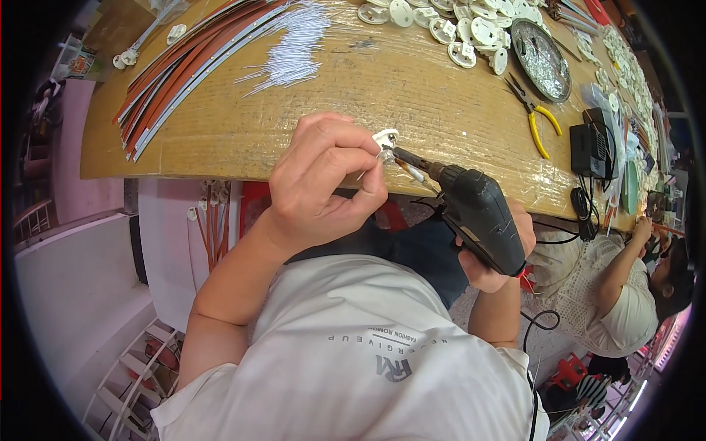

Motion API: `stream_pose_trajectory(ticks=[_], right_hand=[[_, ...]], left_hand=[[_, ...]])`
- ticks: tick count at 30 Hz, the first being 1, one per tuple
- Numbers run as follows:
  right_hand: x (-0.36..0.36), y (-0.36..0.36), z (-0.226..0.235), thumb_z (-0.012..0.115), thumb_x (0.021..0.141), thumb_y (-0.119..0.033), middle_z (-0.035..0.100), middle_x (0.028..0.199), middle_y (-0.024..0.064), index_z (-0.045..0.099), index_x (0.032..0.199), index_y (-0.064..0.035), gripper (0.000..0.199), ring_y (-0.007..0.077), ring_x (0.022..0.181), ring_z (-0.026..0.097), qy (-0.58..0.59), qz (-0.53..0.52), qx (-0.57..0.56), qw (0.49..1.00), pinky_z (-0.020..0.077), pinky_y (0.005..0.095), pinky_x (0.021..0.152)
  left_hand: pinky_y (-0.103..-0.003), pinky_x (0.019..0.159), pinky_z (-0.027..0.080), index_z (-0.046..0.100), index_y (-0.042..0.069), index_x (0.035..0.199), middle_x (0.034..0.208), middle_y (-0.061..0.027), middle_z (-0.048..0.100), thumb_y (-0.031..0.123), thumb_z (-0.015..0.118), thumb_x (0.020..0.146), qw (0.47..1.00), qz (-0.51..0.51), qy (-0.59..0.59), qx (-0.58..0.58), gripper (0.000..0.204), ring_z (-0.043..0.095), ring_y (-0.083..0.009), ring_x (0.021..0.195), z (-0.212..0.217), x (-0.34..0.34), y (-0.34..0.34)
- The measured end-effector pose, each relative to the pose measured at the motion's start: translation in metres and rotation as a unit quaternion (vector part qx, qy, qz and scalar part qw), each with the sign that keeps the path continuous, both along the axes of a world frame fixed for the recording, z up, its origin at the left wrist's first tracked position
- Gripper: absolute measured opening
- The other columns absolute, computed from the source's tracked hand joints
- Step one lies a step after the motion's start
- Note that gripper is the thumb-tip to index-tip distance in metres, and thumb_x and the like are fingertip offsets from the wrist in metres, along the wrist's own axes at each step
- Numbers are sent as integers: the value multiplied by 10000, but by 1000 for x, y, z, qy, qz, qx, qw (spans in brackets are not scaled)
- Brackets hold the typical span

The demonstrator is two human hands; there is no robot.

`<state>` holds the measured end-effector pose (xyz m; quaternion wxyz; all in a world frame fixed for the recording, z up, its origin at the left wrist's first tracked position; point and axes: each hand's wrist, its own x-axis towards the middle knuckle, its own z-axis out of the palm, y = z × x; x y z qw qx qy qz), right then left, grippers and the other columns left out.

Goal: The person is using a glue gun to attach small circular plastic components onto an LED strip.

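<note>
At the workbench (220,140) edge — left hand (323,180) pinches a small white plastic fitting (384,137); right hand (489,257) grips a black electric screwdriver (478,213), its tip touching the fitting.

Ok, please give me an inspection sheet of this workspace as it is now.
Surface: wooden table, film-covered.
Job's things: small white part in left hand; black power tool in right hand, tip at the part.
Clutter: strips, white wire pieces, white discs, metal dish, yellow pliers, black adapter.
Hands: both gripping.
Cables: black cord over table edge.
Surroundings: seated person on the right.
</note>
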<state>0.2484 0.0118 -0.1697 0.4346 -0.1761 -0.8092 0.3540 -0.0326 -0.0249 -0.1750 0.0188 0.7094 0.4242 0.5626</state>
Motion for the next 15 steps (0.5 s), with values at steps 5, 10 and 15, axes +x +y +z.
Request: stream_pose_trajectory(ticks=[5,10,15], right_hand=[[0,1,0,730,571,-67,649,683,91,697,836,-10,273,287,538,643,1,6,-2,1000,527,356,545],[2,-11,-2,734,624,-117,661,687,96,687,826,-8,235,283,542,652,31,-52,-83,995,521,349,543],[5,-16,-5,742,667,-146,663,679,92,659,798,-15,203,280,540,655,31,-72,-109,991,516,344,539]], left_hand=[[-412,853,588,672,28,904,945,-102,722,-122,789,732,1000,4,-1,6,256,709,-290,869,0,0,1],[-404,829,582,668,51,868,918,-72,705,-102,781,708,1000,13,-15,14,249,697,-272,830,-2,3,3],[-422,876,596,671,20,919,948,-112,725,-134,790,749,1000,-2,1,-1,259,720,-278,878,0,-1,0]])
